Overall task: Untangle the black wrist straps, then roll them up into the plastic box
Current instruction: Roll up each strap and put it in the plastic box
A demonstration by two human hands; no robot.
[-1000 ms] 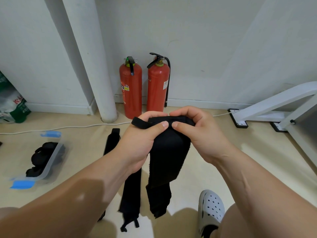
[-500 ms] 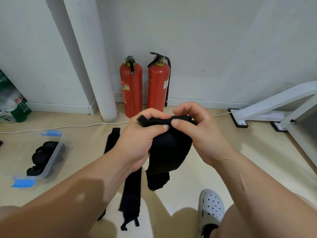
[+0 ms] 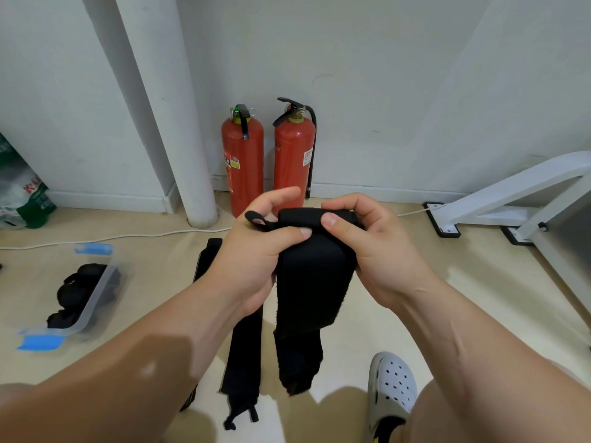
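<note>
White wall [image 3: 383, 75] all across the back, pale floor [image 3: 431, 298] below it. On the right, a white metal frame [image 3: 511, 190] standing on the floor. On the left, a fat white pipe [image 3: 179, 139] going up. One red fire extinguisher [image 3: 243, 164] and a second fire extinguisher [image 3: 292, 158] side by side against the wall, just right of the pipe. In the middle, up in the air, left hand [image 3: 256, 260] and right hand [image 3: 377, 251] close together, both pinching the top of one black wrist strap [image 3: 315, 282]: left thumb pressed on it with the pointing finger sticking out straight, right thumb and curled fingers squeezing the rolled top edge. Rest of that strap hanging down loose between the arms. A second strap [image 3: 243, 356] lying long and flat on the floor under the left wrist, a third strap [image 3: 208, 257] peeking out beside it. Far left on the floor, a clear plastic box [image 3: 96, 298] with rolled straps [image 3: 80, 289] inside. At the bottom right, a gray clog [image 3: 391, 388]. A thin white cable [image 3: 128, 238] along the floor. A small loop [image 3: 256, 218] poking out by the left thumb
</note>
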